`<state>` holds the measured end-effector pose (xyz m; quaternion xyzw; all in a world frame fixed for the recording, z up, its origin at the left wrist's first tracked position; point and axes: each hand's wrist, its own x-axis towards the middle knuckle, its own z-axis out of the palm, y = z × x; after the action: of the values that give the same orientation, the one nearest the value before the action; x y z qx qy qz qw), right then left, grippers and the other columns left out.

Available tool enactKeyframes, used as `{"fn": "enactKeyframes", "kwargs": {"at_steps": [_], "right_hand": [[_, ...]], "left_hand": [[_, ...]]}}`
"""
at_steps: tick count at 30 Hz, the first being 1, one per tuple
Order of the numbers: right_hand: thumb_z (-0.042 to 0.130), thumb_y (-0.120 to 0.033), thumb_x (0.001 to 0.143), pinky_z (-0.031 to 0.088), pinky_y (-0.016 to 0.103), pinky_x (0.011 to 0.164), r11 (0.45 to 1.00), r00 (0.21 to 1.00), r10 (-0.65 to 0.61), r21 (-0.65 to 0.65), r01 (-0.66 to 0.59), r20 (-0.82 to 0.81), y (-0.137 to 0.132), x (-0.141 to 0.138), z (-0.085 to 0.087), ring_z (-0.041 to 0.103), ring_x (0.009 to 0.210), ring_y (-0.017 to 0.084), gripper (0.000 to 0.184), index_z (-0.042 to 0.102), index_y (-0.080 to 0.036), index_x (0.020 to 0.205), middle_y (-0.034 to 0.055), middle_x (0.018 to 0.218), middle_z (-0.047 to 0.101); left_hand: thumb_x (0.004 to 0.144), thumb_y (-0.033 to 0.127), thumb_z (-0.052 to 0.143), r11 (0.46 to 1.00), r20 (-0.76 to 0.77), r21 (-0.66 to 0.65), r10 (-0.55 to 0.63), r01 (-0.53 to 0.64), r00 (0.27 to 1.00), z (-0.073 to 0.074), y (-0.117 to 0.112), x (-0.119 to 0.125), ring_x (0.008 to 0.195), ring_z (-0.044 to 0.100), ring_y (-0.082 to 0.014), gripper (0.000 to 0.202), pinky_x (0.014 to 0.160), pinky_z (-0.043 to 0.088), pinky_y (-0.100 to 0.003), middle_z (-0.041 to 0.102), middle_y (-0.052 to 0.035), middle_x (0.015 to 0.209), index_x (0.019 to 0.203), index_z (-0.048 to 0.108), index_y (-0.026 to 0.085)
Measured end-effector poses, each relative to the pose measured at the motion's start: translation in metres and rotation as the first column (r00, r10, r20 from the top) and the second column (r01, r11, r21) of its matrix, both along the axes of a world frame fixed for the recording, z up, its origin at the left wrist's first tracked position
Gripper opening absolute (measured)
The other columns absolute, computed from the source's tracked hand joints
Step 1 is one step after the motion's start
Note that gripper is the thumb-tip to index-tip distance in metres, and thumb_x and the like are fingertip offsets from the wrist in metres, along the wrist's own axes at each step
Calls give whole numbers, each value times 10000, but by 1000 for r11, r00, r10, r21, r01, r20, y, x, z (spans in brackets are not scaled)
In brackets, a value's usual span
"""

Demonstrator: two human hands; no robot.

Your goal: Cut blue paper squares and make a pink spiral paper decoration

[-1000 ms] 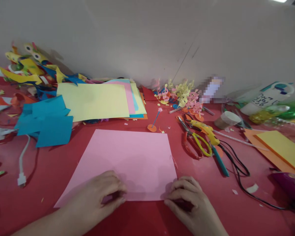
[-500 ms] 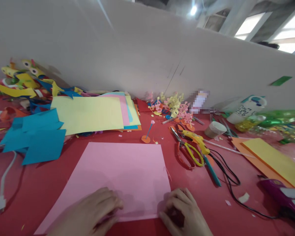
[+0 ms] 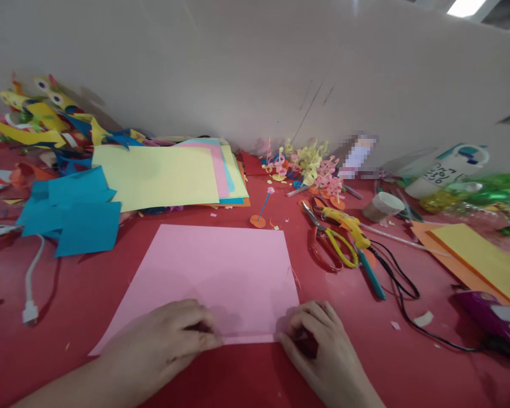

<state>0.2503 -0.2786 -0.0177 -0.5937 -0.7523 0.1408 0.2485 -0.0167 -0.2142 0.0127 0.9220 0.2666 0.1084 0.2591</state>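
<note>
A large sheet of pink paper (image 3: pixel 215 272) lies flat on the red table, its near edge showing a narrow folded-looking strip. My left hand (image 3: pixel 176 334) rests over the sheet's near left part, thumb and fingers pinched on the near edge. At the near right corner, my right hand (image 3: pixel 312 340) pinches the same edge with thumb and curled fingers. Just beyond the sheet stands a small paper flower on a blue stem with an orange round base (image 3: pixel 258 221).
Right of the sheet lie scissors (image 3: pixel 331 241), a yellow glue gun (image 3: pixel 344 221), a teal pen (image 3: pixel 372 275) and a purple tool (image 3: pixel 488 323) with a black cord. Stacked coloured paper (image 3: pixel 157 178), blue sheets (image 3: pixel 87 226) and a white cable (image 3: pixel 30 283) are left. A paper cup (image 3: pixel 382 207) stands behind.
The view has tilted down, so the table things sit higher in the picture. My left hand has slid rightward along the near edge; my right hand stays at its corner.
</note>
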Motion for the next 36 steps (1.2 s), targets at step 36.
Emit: {"fn": "enactKeyframes", "kwargs": {"at_steps": [36], "right_hand": [[572, -360, 825, 176, 401, 1071, 879, 923, 323, 294, -375, 210, 1, -34, 4, 487, 1065, 177, 308, 592, -299, 1126, -6, 1087, 618]], "left_hand": [[939, 302, 360, 983, -119, 183, 10, 12, 993, -10, -4, 8, 677, 600, -154, 319, 636, 448, -254, 681, -25, 769, 870, 655, 202]]}}
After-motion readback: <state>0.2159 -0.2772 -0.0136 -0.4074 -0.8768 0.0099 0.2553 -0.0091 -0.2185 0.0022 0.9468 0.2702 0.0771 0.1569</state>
